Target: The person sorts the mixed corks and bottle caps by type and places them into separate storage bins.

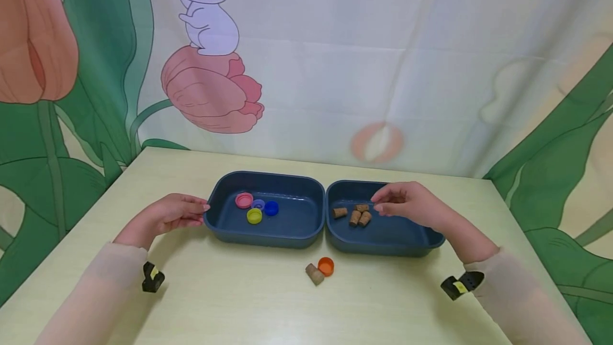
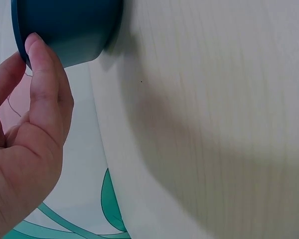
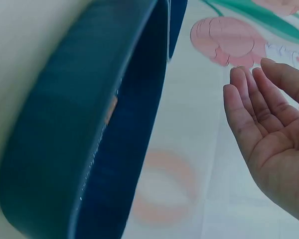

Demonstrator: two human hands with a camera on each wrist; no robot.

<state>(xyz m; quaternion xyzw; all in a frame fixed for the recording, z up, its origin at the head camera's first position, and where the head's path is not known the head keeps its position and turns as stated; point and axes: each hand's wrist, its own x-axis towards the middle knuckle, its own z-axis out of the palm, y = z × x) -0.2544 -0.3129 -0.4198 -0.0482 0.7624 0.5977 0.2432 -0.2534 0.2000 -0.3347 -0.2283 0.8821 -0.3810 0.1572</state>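
Observation:
Two dark blue rectangular trays stand side by side. My left hand [image 1: 174,213] is at the near-left end of the left tray [image 1: 268,240]; in the left wrist view the thumb and index finger [image 2: 40,59] pinch its rim. Inside lie a pink cap [image 1: 244,200], a purple cap [image 1: 258,204], a yellow cap [image 1: 254,216] and a blue cap [image 1: 271,208]. Above the right tray [image 1: 383,247] my right hand [image 1: 412,204] hovers with relaxed fingers, holding nothing. Several corks [image 1: 355,218] lie in that tray, left of the hand.
On the table [image 1: 230,302] in front of the trays, an orange cap [image 1: 326,267] lies beside another cork [image 1: 314,274]. A printed curtain [image 1: 306,79] with flowers hangs behind the table's far edge.

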